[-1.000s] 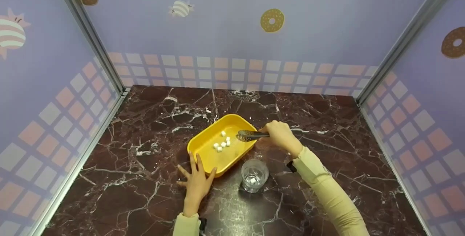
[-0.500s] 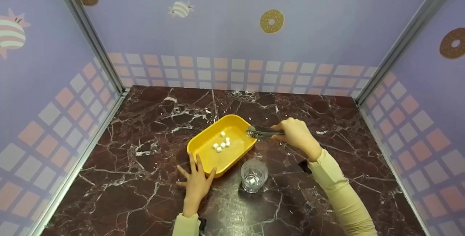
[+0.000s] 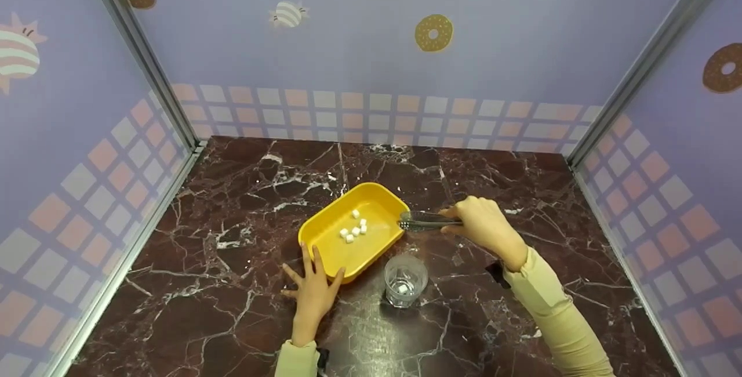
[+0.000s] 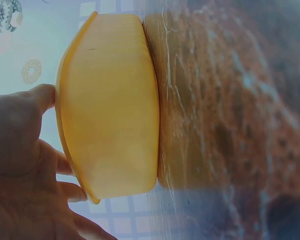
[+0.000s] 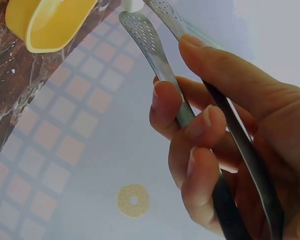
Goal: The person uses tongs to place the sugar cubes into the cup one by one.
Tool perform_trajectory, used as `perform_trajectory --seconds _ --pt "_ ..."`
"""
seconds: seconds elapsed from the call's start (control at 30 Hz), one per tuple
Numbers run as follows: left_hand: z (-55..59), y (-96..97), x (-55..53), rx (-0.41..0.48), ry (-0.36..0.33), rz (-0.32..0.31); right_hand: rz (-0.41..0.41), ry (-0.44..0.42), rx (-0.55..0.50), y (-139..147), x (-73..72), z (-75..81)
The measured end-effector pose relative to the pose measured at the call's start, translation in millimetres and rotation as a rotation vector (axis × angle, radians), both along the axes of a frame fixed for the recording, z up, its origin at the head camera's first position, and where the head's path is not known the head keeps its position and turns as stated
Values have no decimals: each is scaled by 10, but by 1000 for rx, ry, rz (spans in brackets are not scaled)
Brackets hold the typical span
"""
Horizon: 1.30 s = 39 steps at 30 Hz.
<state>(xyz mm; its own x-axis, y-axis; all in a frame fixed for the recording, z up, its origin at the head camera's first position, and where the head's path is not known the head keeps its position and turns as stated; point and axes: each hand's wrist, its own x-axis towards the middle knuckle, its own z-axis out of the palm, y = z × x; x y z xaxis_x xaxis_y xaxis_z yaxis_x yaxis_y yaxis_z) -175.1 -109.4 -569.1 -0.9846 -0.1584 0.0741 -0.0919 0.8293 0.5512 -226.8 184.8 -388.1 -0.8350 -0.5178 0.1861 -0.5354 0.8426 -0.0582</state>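
My right hand grips metal tongs with perforated tips. Between those tips sits a small white cube, cut off by the top of the right wrist view. The tips hang over the right rim of a yellow tray, in which several white cubes lie. With fingers spread, my left hand rests on the tray's near left rim; thumb and fingertips touch the edge in the left wrist view. A clear glass stands to the right of the tray's near end, a white cube inside.
Everything stands on a dark red marbled table. Purple walls with doughnut and candy prints enclose it at the back and both sides. The glass stands close to the tray, near the right forearm.
My right hand has moved right with the tongs, from above the tray's inside to its right rim, then slightly nearer the front. The left hand, tray and glass stay in place.
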Motion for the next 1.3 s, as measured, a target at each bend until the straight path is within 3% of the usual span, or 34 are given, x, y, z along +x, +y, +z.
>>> perform_trajectory --seconds 0.37,0.63,0.9,1.13,1.3 --pt "-3 -5 3 -1 0 -7 17 3 -8 36 163 -9" --pt "-12 -3 -2 -3 5 -5 71 7 -17 51 250 -139" --pt "-11 0 -3 3 -31 2 140 76 -18 30 323 -286" --pt "-15 -2 6 6 -37 1 122 16 19 17 334 -405" --pt "-5 3 0 3 -22 4 114 -2 35 9 334 -392"
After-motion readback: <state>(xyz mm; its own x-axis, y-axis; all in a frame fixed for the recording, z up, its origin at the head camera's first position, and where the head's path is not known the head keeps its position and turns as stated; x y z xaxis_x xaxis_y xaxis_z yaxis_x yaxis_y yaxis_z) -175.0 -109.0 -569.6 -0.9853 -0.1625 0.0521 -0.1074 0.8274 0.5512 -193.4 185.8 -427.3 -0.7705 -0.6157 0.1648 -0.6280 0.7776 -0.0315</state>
